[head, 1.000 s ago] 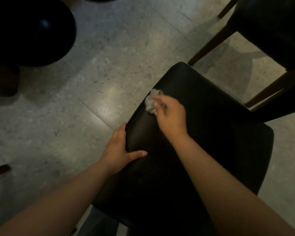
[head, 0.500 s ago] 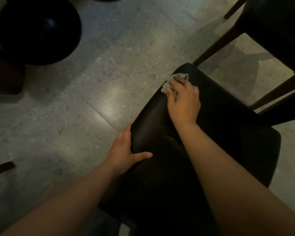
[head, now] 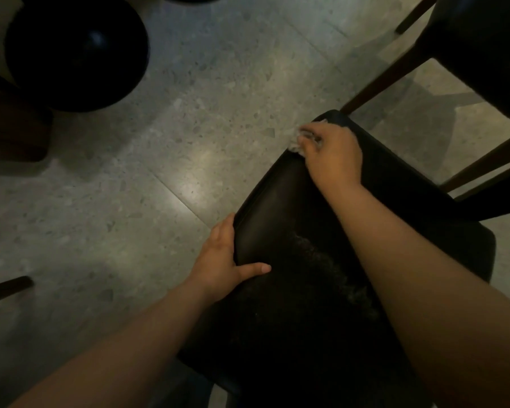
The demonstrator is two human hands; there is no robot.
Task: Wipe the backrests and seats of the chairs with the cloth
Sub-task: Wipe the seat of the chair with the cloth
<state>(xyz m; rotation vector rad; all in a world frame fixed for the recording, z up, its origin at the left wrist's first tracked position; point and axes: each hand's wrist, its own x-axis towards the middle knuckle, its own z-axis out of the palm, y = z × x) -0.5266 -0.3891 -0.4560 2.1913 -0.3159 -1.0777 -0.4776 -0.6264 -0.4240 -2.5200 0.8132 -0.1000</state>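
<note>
- A grey speckled stone floor (head: 189,128) in large tiles fills the dim room, with a soft patch of light reflected near the middle.
- A black upholstered chair (head: 277,219) with a smooth, slightly glossy padded panel sits in the lower right of the view. Whether that panel is the seat or the backrest is hard to tell.
- The right hand (head: 333,154) reaches to the far left corner of the panel. Its fingers are curled down, bunching a small pale grey crumpled cloth (head: 295,142) against the edge.
- Only a bit of the cloth shows past the fingertips, right at the chair's corner.
- The left hand (head: 221,260) grips the panel's near left edge, with the fingers wrapped over the side and the thumb laid flat across the top.
- A second dark chair (head: 477,54) with brown wooden legs (head: 374,89) stands just beyond, at the upper right.
- A round black glossy object (head: 77,51) sits on the floor at the upper left, well apart from the hands.
</note>
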